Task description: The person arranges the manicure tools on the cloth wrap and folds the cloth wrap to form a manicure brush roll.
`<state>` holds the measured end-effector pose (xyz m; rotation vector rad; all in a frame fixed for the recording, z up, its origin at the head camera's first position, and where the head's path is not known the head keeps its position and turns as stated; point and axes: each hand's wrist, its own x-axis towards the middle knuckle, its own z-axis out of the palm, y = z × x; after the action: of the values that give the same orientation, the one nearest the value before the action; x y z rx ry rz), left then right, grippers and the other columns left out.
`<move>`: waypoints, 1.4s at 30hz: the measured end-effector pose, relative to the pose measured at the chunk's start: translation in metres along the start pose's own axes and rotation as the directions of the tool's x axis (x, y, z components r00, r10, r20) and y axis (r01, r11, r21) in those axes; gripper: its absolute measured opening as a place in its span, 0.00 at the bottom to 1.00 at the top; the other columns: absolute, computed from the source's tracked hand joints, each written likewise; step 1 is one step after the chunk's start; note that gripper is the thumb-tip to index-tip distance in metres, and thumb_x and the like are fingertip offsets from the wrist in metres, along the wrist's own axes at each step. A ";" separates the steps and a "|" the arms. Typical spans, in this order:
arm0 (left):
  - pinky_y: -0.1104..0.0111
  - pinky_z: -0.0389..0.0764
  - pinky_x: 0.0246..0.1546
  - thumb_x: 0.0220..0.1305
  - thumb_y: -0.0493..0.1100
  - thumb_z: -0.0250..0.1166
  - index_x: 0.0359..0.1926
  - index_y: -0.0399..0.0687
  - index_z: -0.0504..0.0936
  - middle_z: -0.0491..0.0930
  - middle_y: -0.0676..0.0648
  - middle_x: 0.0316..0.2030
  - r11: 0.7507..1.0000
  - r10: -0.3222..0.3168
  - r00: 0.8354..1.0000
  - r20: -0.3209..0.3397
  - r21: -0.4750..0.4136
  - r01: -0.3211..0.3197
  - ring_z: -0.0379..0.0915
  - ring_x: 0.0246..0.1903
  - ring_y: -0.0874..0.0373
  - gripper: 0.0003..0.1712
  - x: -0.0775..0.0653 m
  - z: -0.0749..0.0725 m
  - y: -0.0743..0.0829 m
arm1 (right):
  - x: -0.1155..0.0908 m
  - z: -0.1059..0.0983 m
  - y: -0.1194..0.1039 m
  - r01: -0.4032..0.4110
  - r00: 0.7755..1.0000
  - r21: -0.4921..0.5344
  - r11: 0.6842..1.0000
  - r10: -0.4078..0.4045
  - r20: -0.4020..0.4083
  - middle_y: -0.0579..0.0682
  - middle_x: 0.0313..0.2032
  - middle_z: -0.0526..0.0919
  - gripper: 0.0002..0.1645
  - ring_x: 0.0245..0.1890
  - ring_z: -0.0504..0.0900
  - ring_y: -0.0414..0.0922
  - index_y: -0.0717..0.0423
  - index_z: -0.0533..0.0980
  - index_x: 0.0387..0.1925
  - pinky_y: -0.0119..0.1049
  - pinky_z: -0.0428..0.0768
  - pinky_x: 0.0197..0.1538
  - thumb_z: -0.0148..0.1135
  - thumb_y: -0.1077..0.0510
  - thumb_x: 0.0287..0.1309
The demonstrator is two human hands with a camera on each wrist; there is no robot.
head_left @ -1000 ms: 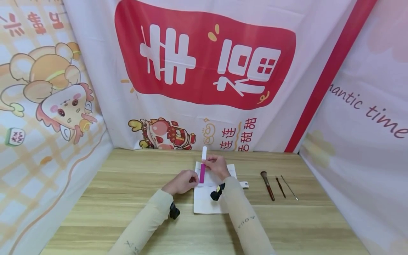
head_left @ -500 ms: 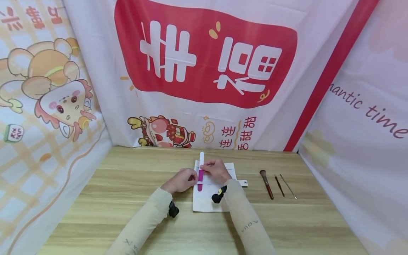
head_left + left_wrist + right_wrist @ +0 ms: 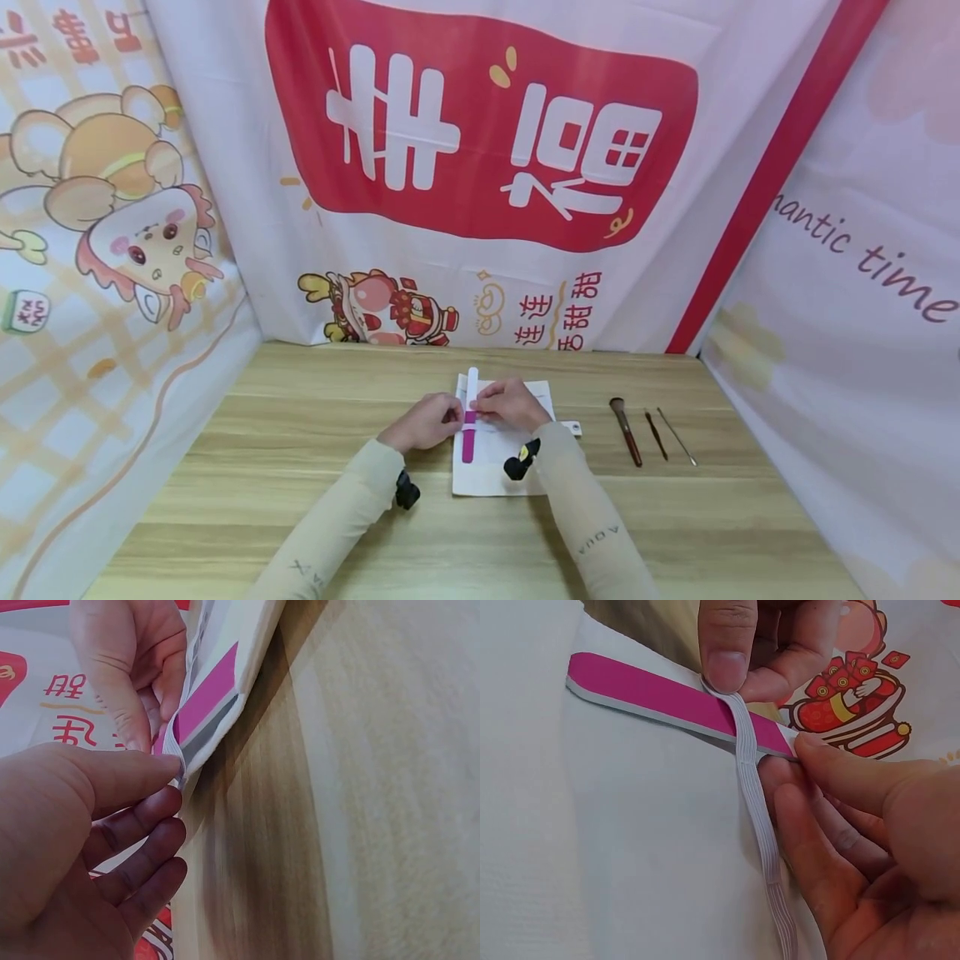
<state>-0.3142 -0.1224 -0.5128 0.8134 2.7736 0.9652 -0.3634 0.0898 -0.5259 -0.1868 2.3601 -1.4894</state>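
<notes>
A flat nail file (image 3: 468, 447), magenta on one half and white on the other, lies lengthwise along the left side of an unfolded white pouch (image 3: 498, 479). My right hand (image 3: 516, 405) pinches it around the middle, between thumb and fingers. In the right wrist view, a ribbed white elastic band (image 3: 750, 769) crosses over the file, whose magenta end (image 3: 645, 688) sticks out beyond it. At the pouch's left edge my left hand (image 3: 429, 421) pinches that band between thumb and forefinger, its other fingers loosely bent.
To the right on the wooden table (image 3: 315, 500) lie a makeup brush (image 3: 626, 432), a thin brown tool (image 3: 656, 436) and a slim metal stick (image 3: 677, 437). A snap tab (image 3: 573, 428) juts from the pouch's right side. Printed cloth (image 3: 480, 308) hangs behind the table.
The nail file has slid toward me, its magenta end passing under the elastic band and out the near side. My right hand moved slightly nearer with it; my left stays at the pouch's edge.
</notes>
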 end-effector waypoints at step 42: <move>0.67 0.77 0.39 0.71 0.33 0.66 0.35 0.44 0.86 0.81 0.52 0.30 0.999 -0.034 0.999 0.008 0.016 0.034 0.74 0.32 0.60 0.06 -0.003 0.004 -0.003 | 0.027 0.005 -0.015 0.421 0.903 -0.397 0.816 -0.418 0.097 0.58 0.59 0.87 0.23 0.60 0.86 0.55 0.62 0.81 0.62 0.50 0.82 0.66 0.68 0.68 0.66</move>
<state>-0.3120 -0.1241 -0.5177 0.7673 2.7817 0.9336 -0.3877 0.0713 -0.5206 -0.8690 2.7228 -1.1170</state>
